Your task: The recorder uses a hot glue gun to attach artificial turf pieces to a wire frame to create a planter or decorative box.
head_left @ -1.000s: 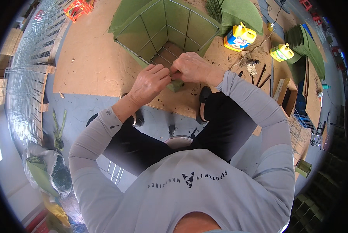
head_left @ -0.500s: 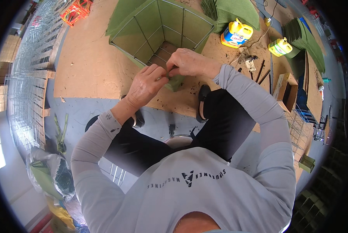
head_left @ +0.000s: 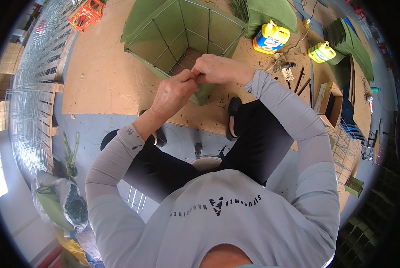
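A square basket with a wire frame and green felt-like sides stands in front of me, its mouth tilted toward me. At its near corner my left hand and my right hand meet, fingertips pinched together. Both hands are closed at the basket's edge. Whatever lies between the fingers is too small or too covered to make out. Green material hangs just below my fingers, and a wire grid shows at the basket's bottom.
Brown board covers the floor under the basket. Yellow jugs and stacked green sheets lie to the right, near a wooden box. Wire frames are piled at left. A red plastic crate lies far left.
My left hand has moved slightly right and up, so its fingertips now meet those of my right hand. The basket has barely shifted.
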Tool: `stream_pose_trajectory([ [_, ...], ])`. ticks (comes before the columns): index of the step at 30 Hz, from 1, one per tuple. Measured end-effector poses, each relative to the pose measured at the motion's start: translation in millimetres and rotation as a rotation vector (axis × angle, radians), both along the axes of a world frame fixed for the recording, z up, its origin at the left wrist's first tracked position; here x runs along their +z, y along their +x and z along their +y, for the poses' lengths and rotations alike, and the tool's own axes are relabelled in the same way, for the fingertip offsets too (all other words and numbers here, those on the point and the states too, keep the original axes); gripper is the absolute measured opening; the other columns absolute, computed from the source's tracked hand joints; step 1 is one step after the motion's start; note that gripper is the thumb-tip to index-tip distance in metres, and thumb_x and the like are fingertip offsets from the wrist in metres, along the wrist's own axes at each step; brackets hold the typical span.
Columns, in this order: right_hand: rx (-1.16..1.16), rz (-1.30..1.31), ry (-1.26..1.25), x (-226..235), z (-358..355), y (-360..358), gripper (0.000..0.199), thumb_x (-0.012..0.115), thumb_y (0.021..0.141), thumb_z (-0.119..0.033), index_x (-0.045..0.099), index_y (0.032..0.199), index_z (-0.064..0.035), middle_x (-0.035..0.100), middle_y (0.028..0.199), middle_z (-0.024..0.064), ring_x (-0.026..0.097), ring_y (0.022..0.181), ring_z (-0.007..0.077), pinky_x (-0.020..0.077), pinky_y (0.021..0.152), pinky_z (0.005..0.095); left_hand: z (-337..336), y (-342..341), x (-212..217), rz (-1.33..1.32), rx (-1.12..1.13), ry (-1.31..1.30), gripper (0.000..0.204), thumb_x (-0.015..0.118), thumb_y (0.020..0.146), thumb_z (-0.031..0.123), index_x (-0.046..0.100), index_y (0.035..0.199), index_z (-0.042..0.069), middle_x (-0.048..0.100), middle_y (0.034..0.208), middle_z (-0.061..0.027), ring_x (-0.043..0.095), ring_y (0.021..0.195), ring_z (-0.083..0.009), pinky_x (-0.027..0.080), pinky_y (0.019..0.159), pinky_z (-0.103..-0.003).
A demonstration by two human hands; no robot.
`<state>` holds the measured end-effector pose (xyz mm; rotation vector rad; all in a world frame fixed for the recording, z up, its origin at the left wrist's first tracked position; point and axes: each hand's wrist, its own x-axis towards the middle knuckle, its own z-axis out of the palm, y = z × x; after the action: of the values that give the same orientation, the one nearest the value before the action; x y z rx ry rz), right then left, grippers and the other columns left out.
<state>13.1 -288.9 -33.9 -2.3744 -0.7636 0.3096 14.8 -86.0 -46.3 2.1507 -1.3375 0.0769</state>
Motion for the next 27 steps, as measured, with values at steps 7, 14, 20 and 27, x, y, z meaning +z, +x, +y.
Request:
stream_pose_trajectory([
  [7, -0.008, -0.081, -0.131, 9.8, -4.3, -9.4, 0.022, 0.079, 0.070, -0.019, 0.071, 0.084, -0.0052, 0.068, 0.080, 0.0169, 0.065, 0.087, 0.0348, 0.0505, 0.076, 0.0430, -3.2, 8.4, -4.7, 0.169, 0.041, -0.055, 0.010, 0.073, 0.077, 0.004, 0.065, 0.083, 0.001, 0.064, 0.094, -0.0076, 0.064, 0.075, -0.0270, 0.052, 0.068, -0.035],
  [14, -0.069, -0.108, -0.183, 1.9, 7.5, -12.0, 0.029, 0.082, 0.065, -0.026, 0.069, 0.080, -0.0046, 0.068, 0.077, 0.0145, 0.066, 0.084, 0.0337, 0.0501, 0.073, 0.0430, -5.3, 13.8, 2.0, 0.412, 0.123, 0.006, 0.010, 0.074, 0.075, 0.002, 0.066, 0.081, -0.002, 0.065, 0.082, -0.0080, 0.063, 0.070, -0.0201, 0.049, 0.064, -0.031],
  [20, -0.111, -0.144, -0.079, -3.5, 8.2, -13.5, 0.017, 0.078, 0.069, -0.015, 0.069, 0.079, -0.0049, 0.067, 0.078, 0.0145, 0.066, 0.084, 0.0338, 0.0501, 0.074, 0.0434, -0.8, 22.2, -1.9, 0.507, 0.110, 0.026, 0.012, 0.076, 0.076, 0.004, 0.068, 0.084, -0.002, 0.065, 0.081, -0.0072, 0.062, 0.071, -0.0156, 0.050, 0.066, -0.029],
  [27, -0.093, -0.170, -0.001, -7.6, 0.3, -12.6, 0.012, 0.073, 0.074, -0.007, 0.068, 0.084, -0.0034, 0.067, 0.076, 0.0145, 0.065, 0.080, 0.0339, 0.0483, 0.073, 0.0416, 7.9, 33.4, 25.0, 0.573, 0.062, -0.016, 0.021, 0.076, 0.078, 0.008, 0.070, 0.097, 0.002, 0.065, 0.093, -0.0067, 0.064, 0.086, -0.0173, 0.052, 0.076, -0.031],
])
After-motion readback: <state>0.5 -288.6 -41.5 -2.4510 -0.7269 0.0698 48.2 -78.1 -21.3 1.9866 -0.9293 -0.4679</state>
